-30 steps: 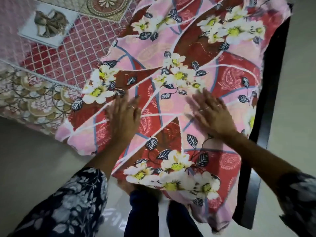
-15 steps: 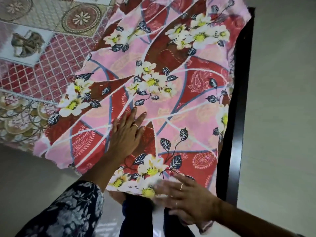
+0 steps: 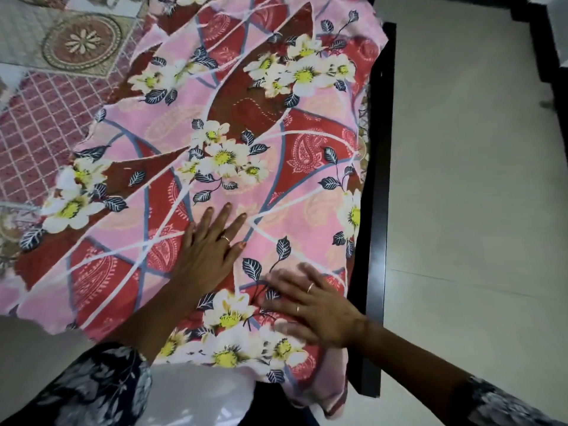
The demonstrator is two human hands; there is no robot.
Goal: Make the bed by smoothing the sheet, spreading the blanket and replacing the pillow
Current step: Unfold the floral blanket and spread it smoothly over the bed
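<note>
A pink and red blanket [image 3: 246, 112] printed with white flowers lies spread over the bed's right part, and its near edge hangs over the side toward me. My left hand [image 3: 209, 253] rests flat on it, palm down, fingers spread. My right hand [image 3: 310, 305] lies flat on the blanket near the bed's near right corner, fingers apart and slightly blurred. The patterned sheet [image 3: 43, 124], red lattice with medallions, shows uncovered at the left. No pillow is in view.
The dark bed frame [image 3: 378, 210] runs along the blanket's right edge. Pale tiled floor [image 3: 476, 195] lies to the right and below left. Dark furniture [image 3: 550, 41] stands at the top right corner.
My right hand swept from the blanket's middle down to the near edge, then moved slightly up onto the blanket. My left hand stayed flat. The view shifted left.
</note>
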